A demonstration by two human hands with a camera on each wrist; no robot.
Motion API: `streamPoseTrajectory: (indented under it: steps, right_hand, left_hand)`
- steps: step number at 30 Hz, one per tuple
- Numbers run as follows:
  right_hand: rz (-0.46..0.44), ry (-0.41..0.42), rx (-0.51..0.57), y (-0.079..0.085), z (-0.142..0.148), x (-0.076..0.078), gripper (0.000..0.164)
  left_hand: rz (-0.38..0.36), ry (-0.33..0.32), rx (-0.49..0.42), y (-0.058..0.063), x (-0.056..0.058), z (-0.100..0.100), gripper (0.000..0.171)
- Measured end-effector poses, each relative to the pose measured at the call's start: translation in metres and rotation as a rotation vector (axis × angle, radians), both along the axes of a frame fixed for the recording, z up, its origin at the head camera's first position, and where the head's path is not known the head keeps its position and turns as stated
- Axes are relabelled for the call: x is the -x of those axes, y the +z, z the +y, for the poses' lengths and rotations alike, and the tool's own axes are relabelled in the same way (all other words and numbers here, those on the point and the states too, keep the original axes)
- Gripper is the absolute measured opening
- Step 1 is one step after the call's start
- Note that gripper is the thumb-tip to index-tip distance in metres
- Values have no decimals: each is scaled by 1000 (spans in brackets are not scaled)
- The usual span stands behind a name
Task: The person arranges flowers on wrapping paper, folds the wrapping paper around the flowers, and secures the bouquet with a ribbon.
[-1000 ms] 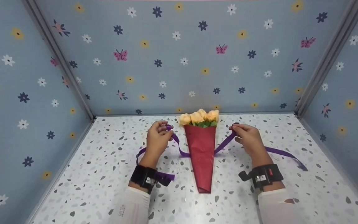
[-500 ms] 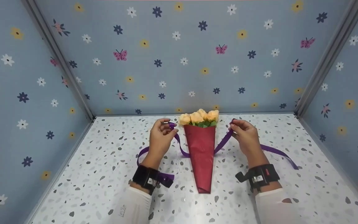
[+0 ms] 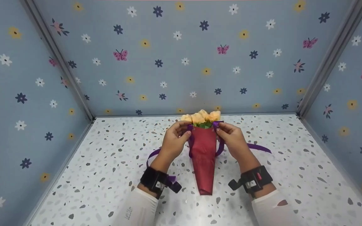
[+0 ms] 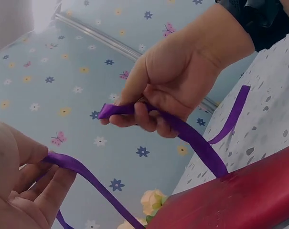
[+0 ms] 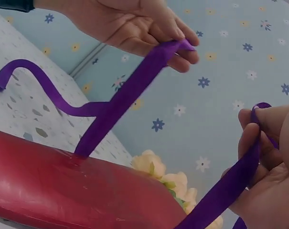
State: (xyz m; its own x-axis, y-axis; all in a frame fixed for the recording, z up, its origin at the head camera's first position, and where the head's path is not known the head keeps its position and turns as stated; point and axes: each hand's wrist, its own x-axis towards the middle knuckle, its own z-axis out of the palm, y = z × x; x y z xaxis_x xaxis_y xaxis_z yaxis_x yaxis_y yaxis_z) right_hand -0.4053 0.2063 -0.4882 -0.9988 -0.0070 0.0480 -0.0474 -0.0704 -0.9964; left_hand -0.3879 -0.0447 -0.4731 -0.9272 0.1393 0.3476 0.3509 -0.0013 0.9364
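A bouquet of peach roses (image 3: 203, 116), wrapped in red paper (image 3: 203, 166), lies on the table with its blooms towards the back wall. A purple ribbon (image 4: 204, 155) passes beneath the wrapper and comes up on both sides. To the left of the blooms my left hand (image 3: 175, 138) pinches one length between thumb and fingers. On the opposite side, my right hand (image 3: 233, 138) pinches the other length. Both hands are raised above the wrapper's upper part, a short gap apart. Under the wrapper, the ribbon is hidden.
The speckled white table (image 3: 105, 169) meets a flower-patterned back wall (image 3: 193, 56) just behind the blooms. Side panels close in the left and right. One loose ribbon tail (image 3: 261, 147) trails beyond my right forearm; another loops by the left wrist.
Both hands have moved inward towards each other over the bouquet, bringing the ribbon lengths up along the wrapper's sides. The right tail has been drawn inward. The bouquet stays in place.
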Motion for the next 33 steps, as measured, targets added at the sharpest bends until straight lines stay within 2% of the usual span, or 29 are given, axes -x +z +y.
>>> streamPoseTrajectory:
  steps: [4, 8, 12, 17, 22, 27, 29, 33]
  right_hand:
    - [0, 59, -96, 1, -15, -5, 36]
    - [49, 133, -204, 3, -25, -11, 36]
    - [105, 173, -284, 7, -32, -17, 35]
    - [188, 228, -353, 12, -35, -23, 33]
    - [260, 298, -389, 15, -39, -27, 30]
    - [263, 281, -353, 15, -40, -26, 30]
    - [253, 259, -350, 15, -39, -26, 32]
    - [201, 226, -353, 15, -37, -27, 36]
  left_hand:
    - [20, -42, 24, 0, -3, 9, 35]
    - [31, -45, 115, -1, -6, 15, 37]
    - [93, 17, 243, 0, -9, 16, 37]
    - [167, 82, 320, 2, -10, 14, 38]
    - [186, 21, 345, 2, -11, 11, 47]
    - [172, -88, 333, -1, -9, 7, 62]
    - [168, -95, 335, -2, -8, 6, 64]
    - [161, -50, 365, 0, -8, 0, 56]
